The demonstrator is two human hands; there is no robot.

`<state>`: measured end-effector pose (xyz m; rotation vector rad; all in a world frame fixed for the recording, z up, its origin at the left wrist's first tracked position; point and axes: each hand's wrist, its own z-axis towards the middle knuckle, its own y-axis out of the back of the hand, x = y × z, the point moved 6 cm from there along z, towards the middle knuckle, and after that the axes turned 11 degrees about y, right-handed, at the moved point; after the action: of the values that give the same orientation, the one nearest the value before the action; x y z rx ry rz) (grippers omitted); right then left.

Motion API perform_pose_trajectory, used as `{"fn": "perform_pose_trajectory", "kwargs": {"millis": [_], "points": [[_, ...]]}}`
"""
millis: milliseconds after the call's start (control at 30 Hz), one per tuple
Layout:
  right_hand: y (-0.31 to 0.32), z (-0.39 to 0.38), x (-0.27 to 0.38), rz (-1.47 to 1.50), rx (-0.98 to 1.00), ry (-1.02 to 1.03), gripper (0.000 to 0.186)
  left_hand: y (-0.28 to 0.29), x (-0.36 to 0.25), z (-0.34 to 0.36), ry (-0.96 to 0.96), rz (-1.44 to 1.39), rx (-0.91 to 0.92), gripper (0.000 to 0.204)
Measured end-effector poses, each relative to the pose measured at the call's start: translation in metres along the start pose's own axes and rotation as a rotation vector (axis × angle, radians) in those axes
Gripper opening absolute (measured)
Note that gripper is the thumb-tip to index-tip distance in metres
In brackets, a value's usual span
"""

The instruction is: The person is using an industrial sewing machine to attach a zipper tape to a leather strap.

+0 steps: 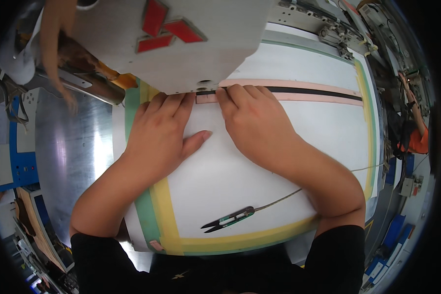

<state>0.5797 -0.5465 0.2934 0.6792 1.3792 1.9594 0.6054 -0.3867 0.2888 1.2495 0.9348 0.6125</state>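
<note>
Left of the left forearm is a shiny metal surface (78,152). The left forearm rises from a black sleeve and leans inward, ending in the left hand (158,125), which lies back up, its fingers close together and pointing away, their tips by the lower edge of the grey machine head (206,54). Its thumb sticks out toward the right hand, and the hand looks spread and loose, holding nothing. Between the two hands is bare white sheet (206,166); nearer the body, thread snips (229,219) lie on it, tied to a cord (281,197). The right hand (255,115) is back up too, wrist angled inward, fingers bent over a black strip (308,93); whether it pinches or only presses cannot be told. The strip runs from between the fingertips, under the right hand, and on to its right along a pink band (343,101).
</note>
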Motion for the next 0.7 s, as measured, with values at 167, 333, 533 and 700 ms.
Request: {"fn": "perform_pose_trajectory", "kwargs": {"millis": [167, 333, 533, 700], "points": [[0.0003, 0.0002, -0.001, 0.0, 0.007, -0.005, 0.039, -0.0014, -0.0003, 0.0009, 0.022, 0.01, 0.018, 0.074], [-0.0047, 0.0007, -0.0008, 0.009, 0.058, -0.032, 0.042, -0.002, -0.0007, 0.0001, 0.042, 0.031, 0.027, 0.075], [-0.004, -0.0008, 0.0003, 0.01, 0.06, -0.021, 0.044, -0.0011, -0.0004, 0.0001, 0.027, 0.027, 0.029, 0.075], [-0.0031, 0.0009, -0.0014, 0.023, 0.068, -0.032, 0.043, -0.0008, -0.0007, 0.0024, 0.038, 0.036, 0.031, 0.075]]}}
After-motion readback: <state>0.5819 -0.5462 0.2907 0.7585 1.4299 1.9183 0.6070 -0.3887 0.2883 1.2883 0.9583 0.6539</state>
